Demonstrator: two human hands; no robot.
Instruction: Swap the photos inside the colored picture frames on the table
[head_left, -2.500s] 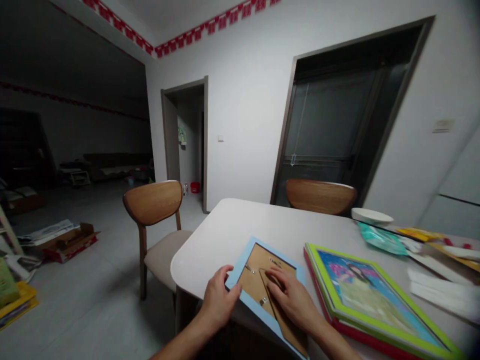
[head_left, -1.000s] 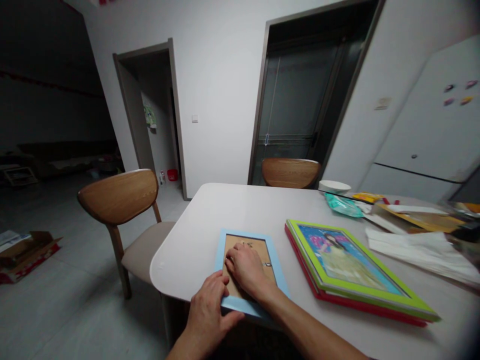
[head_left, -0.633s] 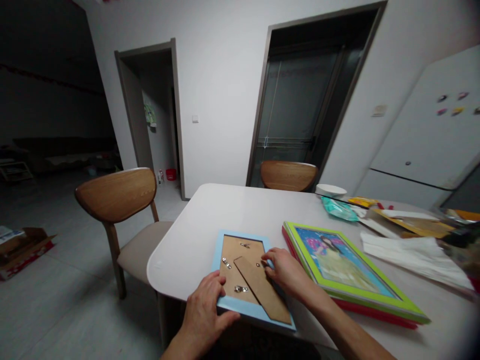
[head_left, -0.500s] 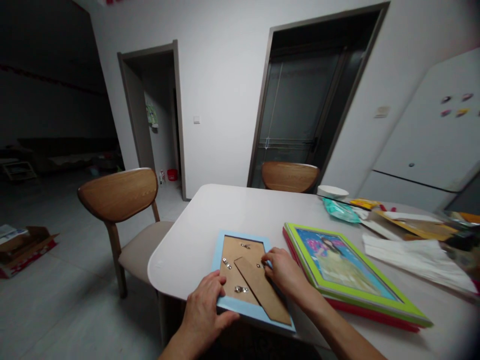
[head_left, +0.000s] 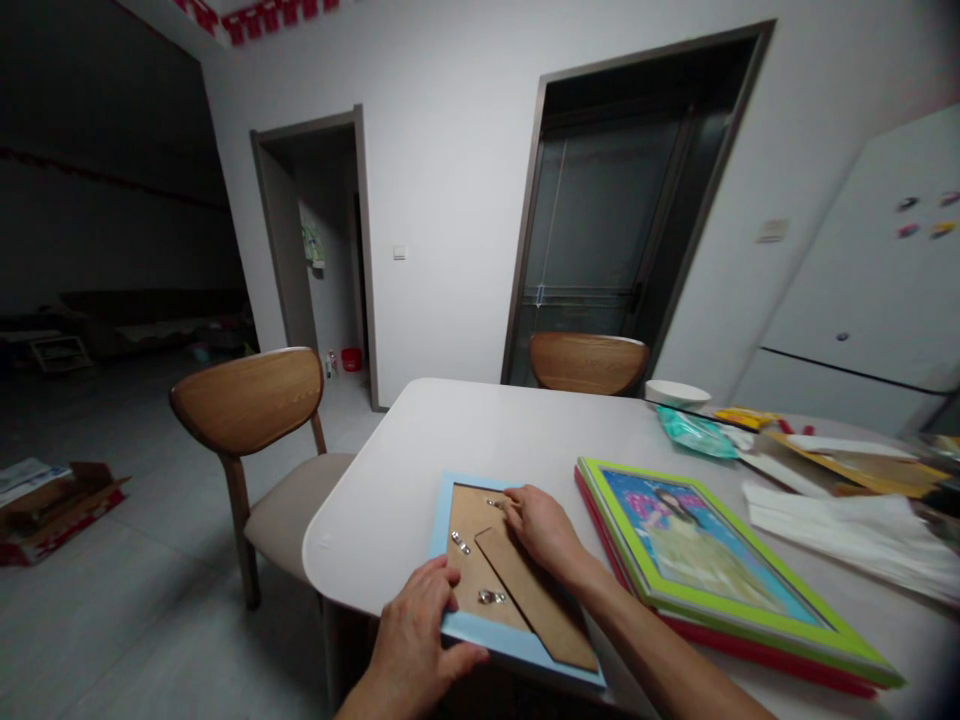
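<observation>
A light-blue picture frame (head_left: 491, 632) lies face down at the table's near edge, its brown backing board (head_left: 466, 510) showing. An easel stand (head_left: 536, 598) lies slantwise across the board. Small metal clips sit around it: a left clip (head_left: 460, 542), a near clip (head_left: 491, 597) and a far clip (head_left: 493, 502). My left hand (head_left: 416, 635) grips the frame's near left corner, fingers on the side and thumb along the near edge. My right hand (head_left: 541, 528) reaches over the stand, its fingers pinched at the far clip. They partly hide that clip and the right border.
Right of the frame lies a stack of picture frames (head_left: 705, 545), a green one on top and red below. Further right are white paper (head_left: 840, 525), a teal packet (head_left: 694, 432) and a white bowl (head_left: 677, 394). Wooden chairs stand left (head_left: 251, 400) and behind (head_left: 589, 362) the table.
My right hand has moved from the clip on the board's right side to the far clip. My left hand stays on the corner. The view has tilted up slightly.
</observation>
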